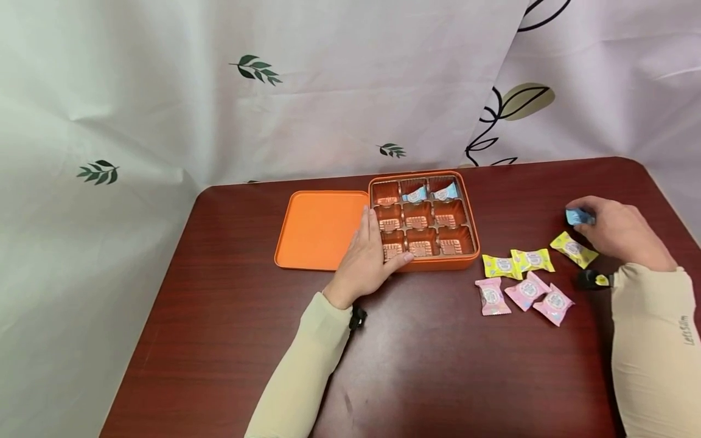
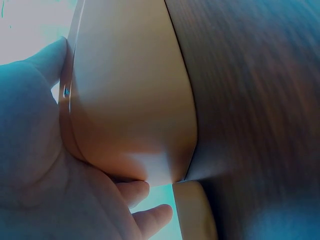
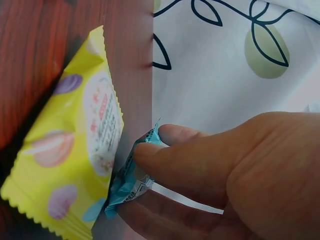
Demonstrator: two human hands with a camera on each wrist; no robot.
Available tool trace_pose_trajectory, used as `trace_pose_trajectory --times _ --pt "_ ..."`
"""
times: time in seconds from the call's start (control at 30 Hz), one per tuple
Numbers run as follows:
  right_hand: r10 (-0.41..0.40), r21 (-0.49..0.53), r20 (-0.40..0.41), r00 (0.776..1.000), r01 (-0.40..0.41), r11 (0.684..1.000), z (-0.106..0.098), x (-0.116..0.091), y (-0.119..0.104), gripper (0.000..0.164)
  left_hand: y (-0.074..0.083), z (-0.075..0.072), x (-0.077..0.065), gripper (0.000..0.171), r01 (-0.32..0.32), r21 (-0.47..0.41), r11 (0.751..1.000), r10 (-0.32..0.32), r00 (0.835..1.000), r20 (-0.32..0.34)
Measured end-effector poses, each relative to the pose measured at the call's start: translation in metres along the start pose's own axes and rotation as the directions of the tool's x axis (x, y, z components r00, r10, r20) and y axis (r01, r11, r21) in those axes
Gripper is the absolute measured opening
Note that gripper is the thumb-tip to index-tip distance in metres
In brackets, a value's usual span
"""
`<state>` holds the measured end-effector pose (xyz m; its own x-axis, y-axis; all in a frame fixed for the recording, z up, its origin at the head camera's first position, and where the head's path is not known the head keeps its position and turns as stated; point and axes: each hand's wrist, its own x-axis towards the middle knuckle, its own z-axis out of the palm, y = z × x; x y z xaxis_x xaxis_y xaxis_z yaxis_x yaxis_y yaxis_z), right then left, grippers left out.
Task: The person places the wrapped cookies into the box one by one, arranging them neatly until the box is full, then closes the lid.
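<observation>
My right hand (image 1: 624, 231) pinches a blue wrapped candy (image 1: 577, 216) between thumb and fingers at the table's right; in the right wrist view the blue wrapper (image 3: 132, 175) is tilted. My left hand (image 1: 364, 261) rests against the near left corner of an orange box (image 1: 471, 261), fingers straight along its left side and thumb on the front rim. The box's side wall (image 2: 130, 90) fills the left wrist view. Two blue candies (image 1: 445, 191) lie in the back middle and back right compartments of its tray.
An orange lid (image 1: 323, 231) lies flat left of the box. Right of the box lie three yellow candies (image 1: 532, 260) and three pink candies (image 1: 527, 291). A patterned curtain (image 1: 328, 91) hangs behind the dark red table (image 1: 230, 340).
</observation>
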<state>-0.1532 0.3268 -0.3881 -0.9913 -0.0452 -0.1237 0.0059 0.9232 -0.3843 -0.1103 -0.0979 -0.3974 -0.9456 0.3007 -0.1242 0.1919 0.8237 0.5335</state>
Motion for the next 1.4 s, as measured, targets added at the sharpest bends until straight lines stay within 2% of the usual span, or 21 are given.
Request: trace_pose_trajectory --times 0.5,0.77,0.97,1.4 --pt "-0.005 0.003 -0.031 0.999 0.005 1.0 0.0 -0.003 0.003 0.035 0.0 0.0 -0.001 0.11 -0.001 0.01 1.0 0.001 1.0 -0.003" --pt "-0.108 -0.017 -0.097 0.989 0.107 0.994 -0.003 0.002 -0.001 0.034 0.0 0.0 -0.001 0.109 0.001 0.014 1.0 -0.001 1.0 -0.008" --pt "-0.111 -0.006 -0.143 0.983 0.111 0.994 -0.004 0.002 -0.005 0.033 0.001 0.0 -0.001 0.109 0.002 0.001 1.0 -0.002 1.0 -0.008" --pt "-0.098 0.03 -0.191 0.977 0.106 0.994 -0.005 0.002 -0.014 0.035 0.0 0.0 -0.001 0.109 0.001 0.011 1.0 -0.001 1.0 0.0"
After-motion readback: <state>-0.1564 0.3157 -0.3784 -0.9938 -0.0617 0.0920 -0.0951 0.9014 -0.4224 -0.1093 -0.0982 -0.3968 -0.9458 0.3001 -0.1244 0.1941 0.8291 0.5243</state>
